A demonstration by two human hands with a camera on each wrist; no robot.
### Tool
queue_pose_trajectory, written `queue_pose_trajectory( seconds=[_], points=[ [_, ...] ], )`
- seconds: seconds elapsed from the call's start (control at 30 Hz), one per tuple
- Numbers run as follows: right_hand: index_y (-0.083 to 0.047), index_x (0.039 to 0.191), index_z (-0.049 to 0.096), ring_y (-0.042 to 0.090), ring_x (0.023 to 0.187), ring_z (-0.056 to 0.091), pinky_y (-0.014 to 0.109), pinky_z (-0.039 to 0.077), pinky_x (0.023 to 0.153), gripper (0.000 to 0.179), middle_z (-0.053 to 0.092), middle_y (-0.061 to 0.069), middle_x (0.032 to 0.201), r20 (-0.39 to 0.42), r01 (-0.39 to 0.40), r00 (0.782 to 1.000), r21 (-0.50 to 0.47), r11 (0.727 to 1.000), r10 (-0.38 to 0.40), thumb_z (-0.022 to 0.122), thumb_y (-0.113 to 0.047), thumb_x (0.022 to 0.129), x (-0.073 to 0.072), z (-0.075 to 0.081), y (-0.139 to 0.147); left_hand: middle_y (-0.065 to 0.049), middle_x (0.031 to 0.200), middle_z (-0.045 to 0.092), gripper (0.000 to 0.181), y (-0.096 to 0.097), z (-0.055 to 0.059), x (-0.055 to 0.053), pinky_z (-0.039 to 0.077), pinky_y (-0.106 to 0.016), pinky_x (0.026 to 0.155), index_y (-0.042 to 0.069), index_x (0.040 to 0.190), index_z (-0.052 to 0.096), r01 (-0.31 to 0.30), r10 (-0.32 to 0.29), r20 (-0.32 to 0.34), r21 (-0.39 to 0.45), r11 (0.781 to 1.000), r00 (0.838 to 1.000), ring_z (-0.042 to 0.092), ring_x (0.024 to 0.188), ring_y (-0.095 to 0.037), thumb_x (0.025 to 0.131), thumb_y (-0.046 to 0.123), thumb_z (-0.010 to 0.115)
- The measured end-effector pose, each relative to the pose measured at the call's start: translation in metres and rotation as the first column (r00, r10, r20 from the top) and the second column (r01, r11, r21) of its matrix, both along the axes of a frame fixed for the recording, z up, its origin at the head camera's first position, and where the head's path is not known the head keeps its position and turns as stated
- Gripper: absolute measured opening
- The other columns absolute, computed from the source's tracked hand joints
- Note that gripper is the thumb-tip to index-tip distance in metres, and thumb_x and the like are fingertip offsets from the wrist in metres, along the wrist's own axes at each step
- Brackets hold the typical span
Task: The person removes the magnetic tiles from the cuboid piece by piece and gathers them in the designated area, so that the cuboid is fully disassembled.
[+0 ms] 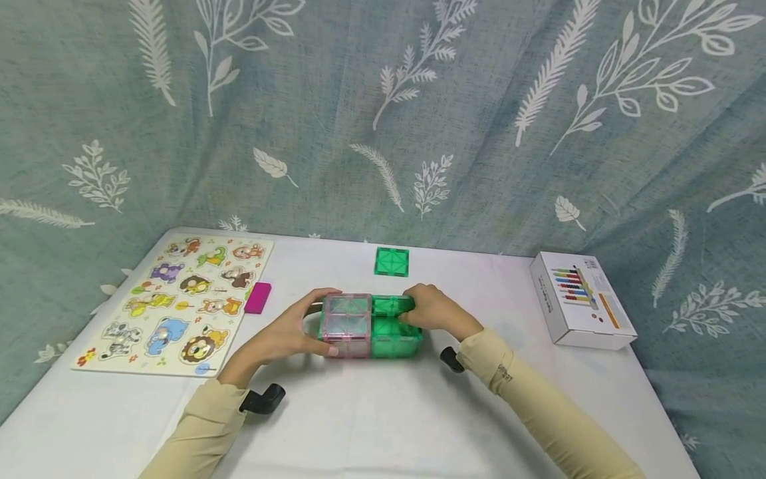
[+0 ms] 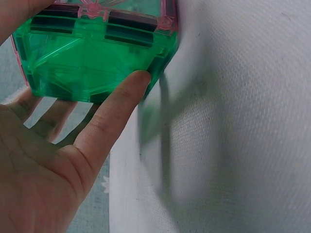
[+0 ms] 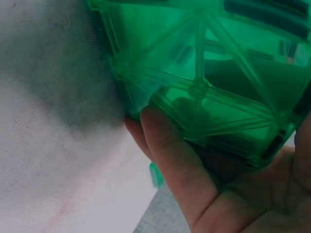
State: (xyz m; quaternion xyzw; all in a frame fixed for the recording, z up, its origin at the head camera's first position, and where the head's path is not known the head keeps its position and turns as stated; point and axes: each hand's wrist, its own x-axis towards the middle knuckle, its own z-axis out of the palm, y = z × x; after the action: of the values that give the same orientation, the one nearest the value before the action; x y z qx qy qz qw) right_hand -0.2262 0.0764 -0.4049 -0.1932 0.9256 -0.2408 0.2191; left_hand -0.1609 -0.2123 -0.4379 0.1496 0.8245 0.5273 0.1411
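A box-shaped build of translucent magnetic tiles (image 1: 396,344) lies on the white table between my hands. Its left part has a pink-edged top tile (image 1: 347,314); the right part is green. My left hand (image 1: 292,329) grips the left end, thumb at the front and fingers behind. Up close in the left wrist view, a fingertip rests on the green end wall (image 2: 82,60). At the right end, my right hand (image 1: 437,309) holds the build near its back corner. In the right wrist view, fingers lie against the green side tile (image 3: 233,102); part of the grip is hidden.
A loose green square tile (image 1: 391,261) lies behind the build. To the left are an animal puzzle board (image 1: 179,303) and a magenta block (image 1: 258,298). At the right stands a white box (image 1: 577,299) with a colourful picture. A patterned curtain (image 1: 335,133) hangs behind the table.
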Motion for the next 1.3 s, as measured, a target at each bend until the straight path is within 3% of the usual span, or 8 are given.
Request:
queue_pose_trajectory(
  seconds=[0.13,0.23,0.5,0.7,0.97,1.3],
  points=[
    [-0.002,0.123,0.067,0.021,0.093,0.065,0.039,0.054,0.084,0.037,0.073,0.01,0.11,-0.002,-0.005,1.0,-0.013,1.0,0.005,0.072,-0.019,0.091,-0.001,-0.002,0.001,-0.012,0.157,0.041,0.098,0.0,-0.002,0.0,0.026,-0.07,0.116,0.027,0.15,0.037,-0.005,0.005,0.002,0.006,1.0,1.0,0.028,0.151,-0.044,0.069,0.021,0.091],
    [-0.003,0.124,0.067,0.021,0.095,0.065,0.04,0.055,0.086,0.038,0.073,0.01,0.111,-0.008,0.011,1.0,-0.015,1.0,-0.011,0.073,-0.019,0.09,0.001,-0.005,0.001,-0.012,0.158,0.04,0.097,-0.001,-0.004,0.001,0.027,-0.07,0.116,0.028,0.15,0.037,-0.003,0.003,0.01,0.011,1.0,1.0,0.027,0.151,-0.044,0.069,0.021,0.091],
    [0.0,0.133,0.061,0.032,0.116,0.065,0.048,0.053,0.1,0.048,0.069,0.015,0.126,-0.014,0.001,1.0,-0.046,0.999,-0.001,0.073,-0.018,0.09,0.007,-0.009,-0.005,-0.015,0.158,0.039,0.097,-0.008,-0.006,0.008,0.034,-0.068,0.113,0.026,0.15,0.036,-0.022,0.023,0.017,-0.017,1.0,1.0,0.027,0.15,-0.046,0.07,0.021,0.091],
    [0.0,0.132,0.062,0.032,0.117,0.065,0.048,0.053,0.1,0.048,0.069,0.015,0.125,-0.023,0.008,1.0,-0.04,0.999,-0.009,0.074,-0.017,0.089,0.005,-0.008,-0.004,-0.014,0.158,0.039,0.096,-0.008,-0.005,0.006,0.033,-0.068,0.113,0.027,0.15,0.036,-0.014,0.015,0.015,-0.017,1.0,1.0,0.026,0.151,-0.046,0.071,0.022,0.09],
    [0.0,0.143,0.052,0.038,0.13,0.057,0.053,0.05,0.106,0.059,0.06,0.02,0.14,0.04,0.058,0.998,-0.048,0.997,-0.056,0.073,-0.015,0.09,0.001,-0.01,0.011,-0.014,0.157,0.04,0.096,-0.004,-0.004,0.001,0.031,-0.07,0.114,0.026,0.15,0.037,0.001,-0.001,-0.001,0.007,1.0,1.0,0.027,0.15,-0.046,0.07,0.02,0.091],
    [0.002,0.134,0.06,0.037,0.127,0.06,0.051,0.05,0.105,0.051,0.068,0.019,0.128,0.021,0.07,0.997,-0.053,0.996,-0.069,0.075,-0.011,0.087,-0.002,-0.01,0.021,-0.014,0.157,0.04,0.097,0.0,-0.003,-0.002,0.028,-0.071,0.115,0.027,0.149,0.037,0.001,-0.001,0.006,0.006,1.0,1.0,0.027,0.15,-0.046,0.069,0.02,0.091]
  ],
)
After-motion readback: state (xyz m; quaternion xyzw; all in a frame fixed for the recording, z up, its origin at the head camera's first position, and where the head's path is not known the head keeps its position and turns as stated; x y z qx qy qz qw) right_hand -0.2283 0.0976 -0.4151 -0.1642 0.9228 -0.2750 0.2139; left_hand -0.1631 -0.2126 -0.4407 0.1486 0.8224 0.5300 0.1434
